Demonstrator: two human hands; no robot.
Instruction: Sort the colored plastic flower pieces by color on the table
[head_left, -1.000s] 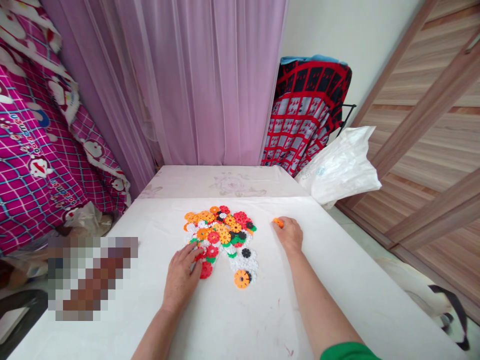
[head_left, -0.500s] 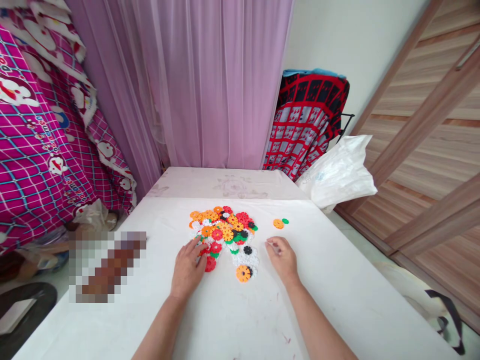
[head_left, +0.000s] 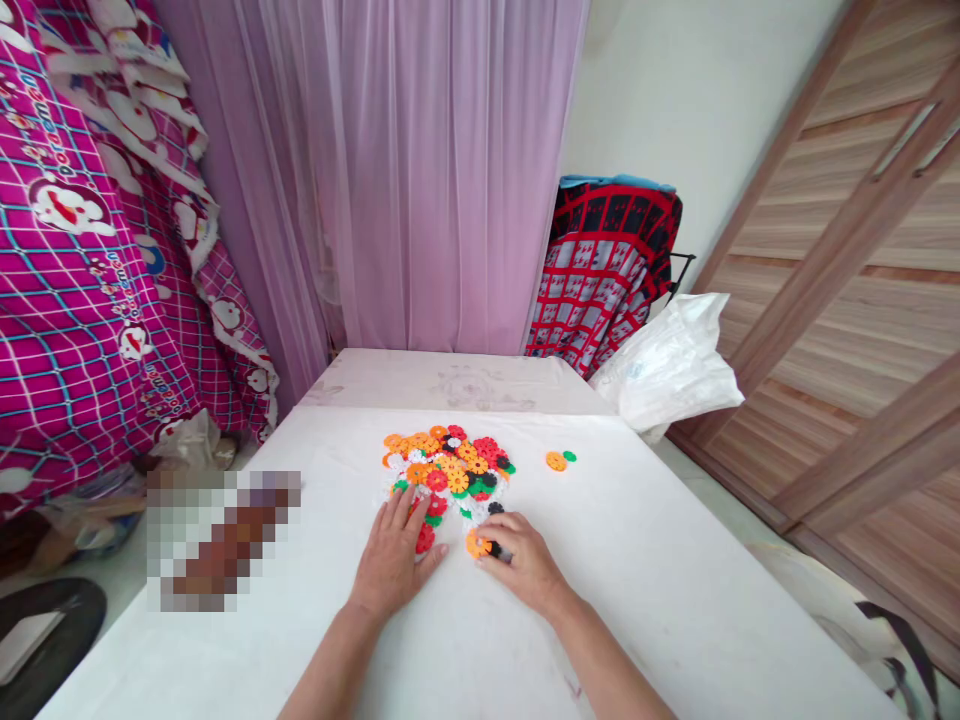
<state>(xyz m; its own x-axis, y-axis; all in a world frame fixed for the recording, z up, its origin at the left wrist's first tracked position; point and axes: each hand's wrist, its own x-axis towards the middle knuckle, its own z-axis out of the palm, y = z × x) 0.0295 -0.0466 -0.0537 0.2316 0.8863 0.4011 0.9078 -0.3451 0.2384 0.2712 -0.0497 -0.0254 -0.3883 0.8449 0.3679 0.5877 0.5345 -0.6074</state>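
Observation:
A heap of notched plastic interlocking discs (head_left: 456,480) in orange, red, white, black and green lies on the white-covered table (head_left: 450,640). My left hand (head_left: 390,560) rests at the heap's near left edge, fingers spread over it and thumb out to the side. Beside the thumb is a red disc (head_left: 424,538). My right hand (head_left: 521,562) curls over the near right pieces, its thumb and fingertips around an orange disc (head_left: 477,543). Black and white pieces under that hand are partly hidden. Apart to the right lie an orange disc (head_left: 556,461) and a small green disc (head_left: 570,456).
A white plastic bag (head_left: 667,365) stands at the table's far right corner. Purple curtains (head_left: 450,180) hang behind the table. Wooden cabinet doors (head_left: 847,330) are on the right, and a pink patterned cloth (head_left: 90,280) hangs on the left. A blurred patch (head_left: 225,545) covers the left table edge.
My right hand has moved left from the bare cloth onto the near right discs, and the orange disc there has shifted slightly left and away. My left hand's fingers have spread flatter. The view has tilted up slightly.

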